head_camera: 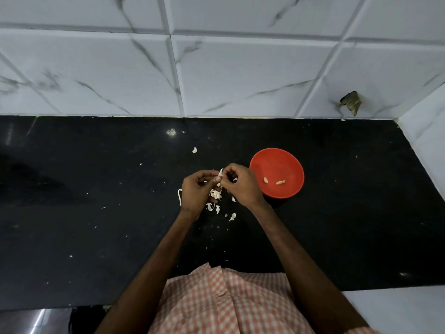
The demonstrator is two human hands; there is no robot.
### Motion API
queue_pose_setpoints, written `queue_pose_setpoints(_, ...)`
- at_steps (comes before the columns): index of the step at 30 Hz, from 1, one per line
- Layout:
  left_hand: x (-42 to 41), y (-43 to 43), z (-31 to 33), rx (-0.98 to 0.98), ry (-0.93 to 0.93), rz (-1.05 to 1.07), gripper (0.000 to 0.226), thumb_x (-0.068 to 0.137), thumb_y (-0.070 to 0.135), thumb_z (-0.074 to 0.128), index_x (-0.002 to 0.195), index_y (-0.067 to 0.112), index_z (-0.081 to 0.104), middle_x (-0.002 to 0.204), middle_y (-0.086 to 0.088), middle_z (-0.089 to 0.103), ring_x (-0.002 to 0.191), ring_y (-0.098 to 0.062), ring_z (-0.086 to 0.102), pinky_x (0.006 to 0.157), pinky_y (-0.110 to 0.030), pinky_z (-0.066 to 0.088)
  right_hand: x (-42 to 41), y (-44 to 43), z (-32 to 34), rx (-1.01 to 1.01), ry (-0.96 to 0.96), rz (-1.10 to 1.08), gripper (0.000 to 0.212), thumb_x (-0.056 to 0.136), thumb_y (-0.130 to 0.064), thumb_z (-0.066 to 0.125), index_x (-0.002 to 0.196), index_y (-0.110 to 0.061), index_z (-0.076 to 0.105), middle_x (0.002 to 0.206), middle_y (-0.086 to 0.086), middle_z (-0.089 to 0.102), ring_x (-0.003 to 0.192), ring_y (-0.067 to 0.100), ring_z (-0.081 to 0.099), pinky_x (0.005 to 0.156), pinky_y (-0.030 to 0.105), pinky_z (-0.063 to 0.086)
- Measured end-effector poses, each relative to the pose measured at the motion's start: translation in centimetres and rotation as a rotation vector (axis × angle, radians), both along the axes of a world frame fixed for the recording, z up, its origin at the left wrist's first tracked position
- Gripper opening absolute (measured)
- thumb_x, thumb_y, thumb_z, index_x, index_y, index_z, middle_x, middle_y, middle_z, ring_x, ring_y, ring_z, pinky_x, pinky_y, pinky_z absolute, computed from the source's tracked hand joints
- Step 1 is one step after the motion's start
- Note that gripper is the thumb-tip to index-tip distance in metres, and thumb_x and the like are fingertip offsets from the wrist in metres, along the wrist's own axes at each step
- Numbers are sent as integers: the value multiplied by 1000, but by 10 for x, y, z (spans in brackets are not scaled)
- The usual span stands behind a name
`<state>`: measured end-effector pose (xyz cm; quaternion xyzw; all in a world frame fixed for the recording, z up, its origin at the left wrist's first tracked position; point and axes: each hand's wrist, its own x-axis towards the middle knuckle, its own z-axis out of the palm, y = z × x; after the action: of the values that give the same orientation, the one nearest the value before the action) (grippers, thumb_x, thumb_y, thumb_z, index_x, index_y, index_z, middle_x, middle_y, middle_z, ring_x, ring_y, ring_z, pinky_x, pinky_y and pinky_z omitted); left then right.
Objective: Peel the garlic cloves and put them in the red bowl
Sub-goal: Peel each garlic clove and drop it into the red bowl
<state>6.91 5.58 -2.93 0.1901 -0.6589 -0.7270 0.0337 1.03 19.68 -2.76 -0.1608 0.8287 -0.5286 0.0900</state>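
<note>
Over the middle of the black counter [96,213], my left hand [196,194] and my right hand [242,186] meet fingertip to fingertip. Both pinch a small garlic clove [220,175] with white skin sticking up between them. More garlic pieces [216,194] sit in my left palm, partly hidden by the fingers. The red bowl [277,162] stands just right of my right hand, with two peeled cloves [265,180] [280,182] lying inside it.
Loose white garlic skins [232,216] lie scattered on the counter below and around my hands, and one piece [194,149] lies farther back. White marble tiles [216,68] form the back wall and the right side wall. A checked shirt fills the bottom.
</note>
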Motion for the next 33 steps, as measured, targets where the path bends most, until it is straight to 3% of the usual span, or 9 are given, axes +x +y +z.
queue_pose_setpoints(4,0,1,-2,72,-4,33,9,96,4,65,100,1,73,81,-10,76,64,-15,69,44,-27,53,1,-2,2,-3,43,18,8,85,-8,72,80,-8,65,72,-3,67,64,6,60,61,24,49)
queue_pose_setpoints(9,0,-1,-4,125,-8,48,13,99,6,61,101,-2,72,81,-7,76,62,-14,67,44,-26,51,0,-2,1,-22,-12,-58,7,85,-8,73,83,-10,66,74,-6,66,69,13,64,65,34,54)
queue_pose_setpoints(12,-1,0,-2,136,-13,36,13,99,6,61,101,-2,71,80,-6,76,63,-13,67,44,-26,52,1,-4,0,-6,8,-107,7,83,-9,72,82,-11,65,74,-5,66,68,10,61,66,32,53)
queue_pose_setpoints(18,0,-6,-5,144,-36,62,11,99,10,62,96,3,70,82,-7,76,65,-14,68,43,-28,54,-10,7,-7,87,81,-181,6,93,-13,65,88,-15,63,80,0,66,69,19,64,60,37,56)
queue_pose_setpoints(22,0,-8,-6,104,-36,52,12,100,12,62,98,4,70,83,-6,75,66,-14,66,43,-28,53,-4,3,-11,160,96,-139,24,98,-20,63,77,-8,60,64,0,58,57,15,54,54,31,45)
queue_pose_setpoints(25,0,-9,-6,73,-40,44,12,100,12,62,99,4,70,83,-5,74,66,-14,66,42,-27,52,-3,2,-12,175,128,-96,12,91,-6,67,83,-9,59,77,-1,60,69,9,55,62,21,45)
queue_pose_setpoints(28,2,-10,-5,50,-49,46,10,100,11,62,99,5,70,82,-5,74,64,-12,65,41,-26,52,-5,4,-10,157,127,-46,23,87,11,56,93,-10,65,91,-3,66,84,6,63,74,20,50)
queue_pose_setpoints(33,2,-10,-6,-33,-54,39,9,99,12,64,94,9,70,82,-7,74,62,-9,66,41,-25,51,-4,-3,-1,51,39,-1,11,99,-15,62,101,-8,71,92,-3,72,85,6,66,74,17,51)
